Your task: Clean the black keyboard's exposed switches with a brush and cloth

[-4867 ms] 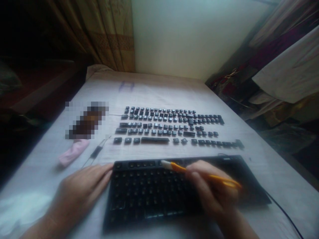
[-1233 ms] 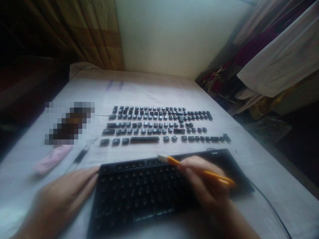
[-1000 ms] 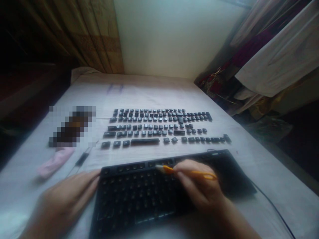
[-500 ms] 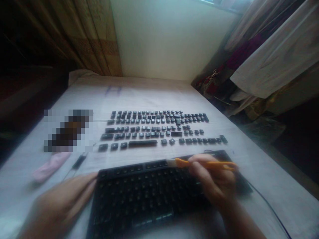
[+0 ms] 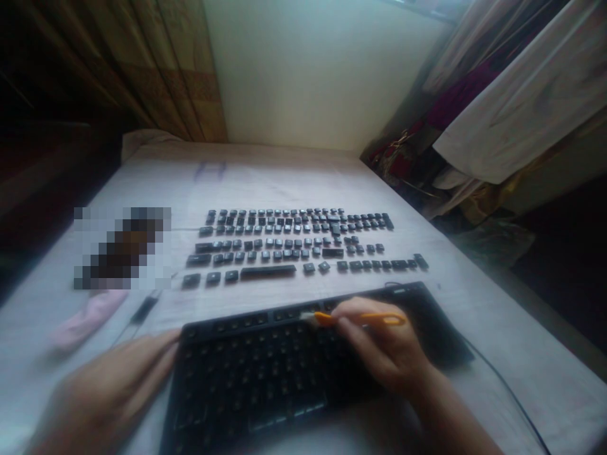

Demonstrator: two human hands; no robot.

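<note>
Orange plastic is showing between the fingertips of the right hand (image 5: 389, 354), which is gripping a brush (image 5: 327, 319) with its pale bristles at the upper rows of a black keyboard (image 5: 246, 366). The left hand (image 5: 109, 385) is resting with fingers extended against the keyboard's left edge; whether the fingers are curling beneath it, the view is not telling. The keyboard is lying near the person on a pale cloth (image 5: 270, 180), showing rows of exposed key mounts. Hard strokes could be flicking dust deeper between those mounts or bending bristles against them, while a light left-hand brace could be letting the frame skid. Just beyond, loose keycaps (image 5: 268, 272) are sitting in rows, one near the long space bar (image 5: 289, 270) turned askew. A forward slide of the keyboard or a tug on the cloth could be scrambling their order, and small caps could be hard to place again. At the right, a black cable (image 5: 505, 385) is trailing toward the person, where a snagging forearm could be pulling the keyboard around. Leftward, a dark-bodied wire tool (image 5: 143, 309) and a pink cloth item (image 5: 90, 319) are lying beyond the left hand.
</note>
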